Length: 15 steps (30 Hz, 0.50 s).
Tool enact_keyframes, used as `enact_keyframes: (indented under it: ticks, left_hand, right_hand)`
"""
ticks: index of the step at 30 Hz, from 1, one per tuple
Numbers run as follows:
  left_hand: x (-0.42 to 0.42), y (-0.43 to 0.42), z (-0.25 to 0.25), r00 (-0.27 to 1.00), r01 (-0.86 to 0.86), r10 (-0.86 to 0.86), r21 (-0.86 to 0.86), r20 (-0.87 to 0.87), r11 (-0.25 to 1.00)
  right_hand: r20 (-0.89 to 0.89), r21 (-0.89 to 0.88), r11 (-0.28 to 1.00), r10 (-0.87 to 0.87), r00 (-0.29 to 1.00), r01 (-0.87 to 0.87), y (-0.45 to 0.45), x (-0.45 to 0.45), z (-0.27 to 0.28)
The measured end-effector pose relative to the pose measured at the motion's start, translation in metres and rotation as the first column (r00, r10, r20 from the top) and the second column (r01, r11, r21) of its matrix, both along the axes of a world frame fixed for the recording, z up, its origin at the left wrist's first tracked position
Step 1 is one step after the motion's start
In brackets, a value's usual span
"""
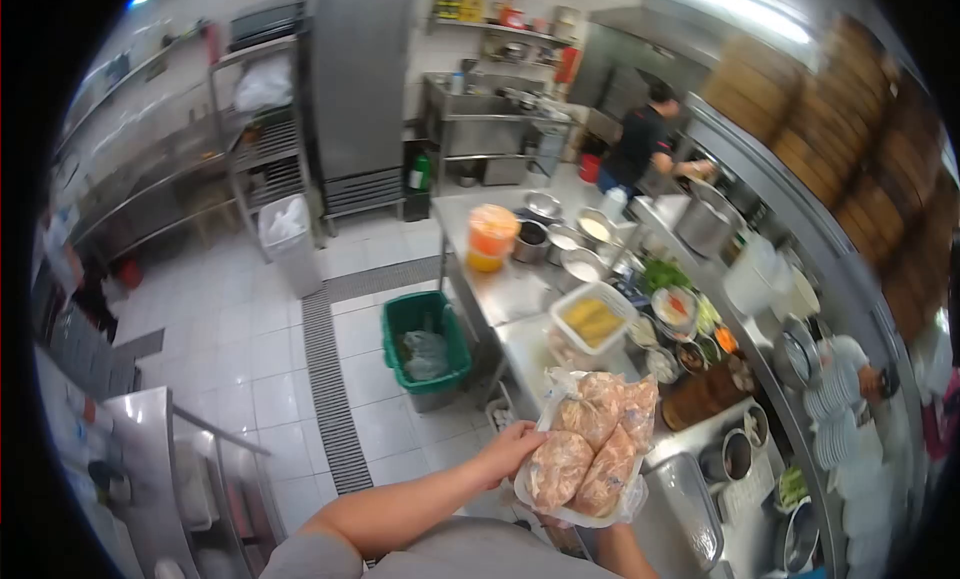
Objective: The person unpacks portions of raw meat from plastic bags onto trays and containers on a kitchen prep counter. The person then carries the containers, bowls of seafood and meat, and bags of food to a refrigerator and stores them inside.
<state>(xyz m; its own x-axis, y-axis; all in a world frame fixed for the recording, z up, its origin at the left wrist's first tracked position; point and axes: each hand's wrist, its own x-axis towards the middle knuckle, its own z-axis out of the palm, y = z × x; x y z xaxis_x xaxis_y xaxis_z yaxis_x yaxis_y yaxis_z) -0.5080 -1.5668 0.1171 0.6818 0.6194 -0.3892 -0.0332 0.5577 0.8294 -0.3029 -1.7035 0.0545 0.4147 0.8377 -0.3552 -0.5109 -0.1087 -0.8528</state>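
A white plastic tray [636, 501] in front of me carries several lumps of pale pink raw meat [590, 444], which look wrapped in clear plastic film. My left hand [512, 453] grips the tray's left edge, fingers closed on the rim. Below the tray's near side is my right hand [612, 537], supporting it from underneath; its fingers are mostly hidden. The tray is held above the near end of the steel worktable [520, 297]. Just beyond it on the table stands a white tub [612, 301] with yellow pieces inside.
A green bin [386, 331] with a plastic bag inside stands left of the table. Orange-lidded containers [492, 229], metal pots and vegetables crowd the counter. One person [645, 139] works at the far right. Stacked bamboo steamers [830, 129] fill the upper right shelf.
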Motion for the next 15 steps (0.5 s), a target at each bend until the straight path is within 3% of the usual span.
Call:
enact_keyframes:
  ticks: [3,8,10,13,15]
  left_hand:
    - [-0.066,0.027,0.026,0.996,-0.087,0.086,-0.035,-0.034,0.996]
    - [-0.13,0.068,0.006,0.975,-0.161,0.163,0.025,-0.152,0.987]
    - [-0.164,0.098,0.019,0.969,-0.206,0.202,-0.015,-0.141,0.979]
    - [-0.184,0.134,-0.022,0.972,-0.234,0.235,-0.098,-0.004,0.967]
    - [-0.206,0.163,-0.015,0.987,-0.145,0.154,-0.174,0.04,0.974]
  right_hand:
    - [0.013,0.002,0.994,0.105,0.994,-0.105,0.058,-0.064,0.026]
    - [0.025,0.028,0.971,0.238,0.971,-0.238,0.121,-0.124,0.016]
    - [0.028,0.016,0.972,0.235,0.971,-0.236,0.15,-0.156,0.034]
    - [0.046,0.025,0.967,0.252,0.967,-0.254,0.192,-0.179,0.022]
    - [0.049,0.037,0.965,0.259,0.965,-0.261,0.222,-0.196,0.015]
